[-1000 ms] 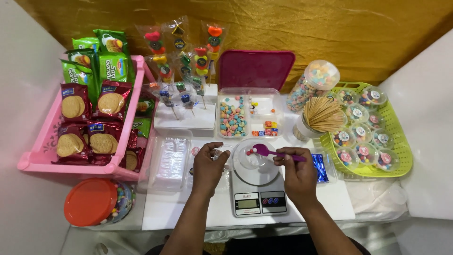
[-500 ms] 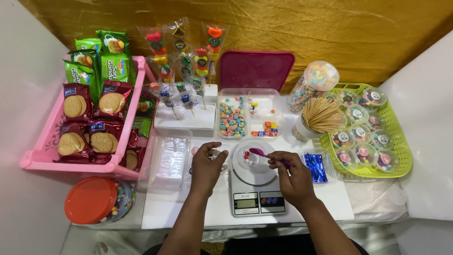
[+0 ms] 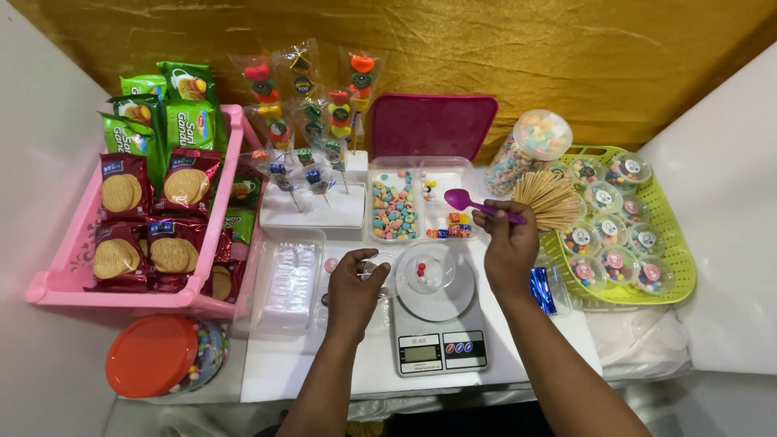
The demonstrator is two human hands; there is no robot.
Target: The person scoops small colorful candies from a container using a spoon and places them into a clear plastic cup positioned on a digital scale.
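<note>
My right hand (image 3: 507, 243) holds a purple plastic spoon (image 3: 471, 202) over the divided clear candy tray (image 3: 421, 202), its bowl pointing left. My left hand (image 3: 354, 287) rests beside the grey kitchen scale (image 3: 433, 328), fingers on a small clear cup (image 3: 374, 267) at the scale's left edge. On the scale stands a small clear round cup (image 3: 426, 273) with a few red and white candies inside. The candy tray holds pastel candies on its left side and small coloured pieces on its right.
A pink basket (image 3: 73, 267) of biscuit packets fills the left. Candy skewers (image 3: 312, 121) stand in a white block. A red-lidded jar (image 3: 154, 356) sits at front left. A green basket (image 3: 655, 243) of filled cups, wooden sticks (image 3: 546, 198) and a candy jar (image 3: 530, 150) stand right. A magenta lid (image 3: 441, 125) leans behind.
My right hand lifted the purple spoon from over the cup on the scale and moved it back to the candy tray. A few candies now lie in the cup. The left hand stayed put.
</note>
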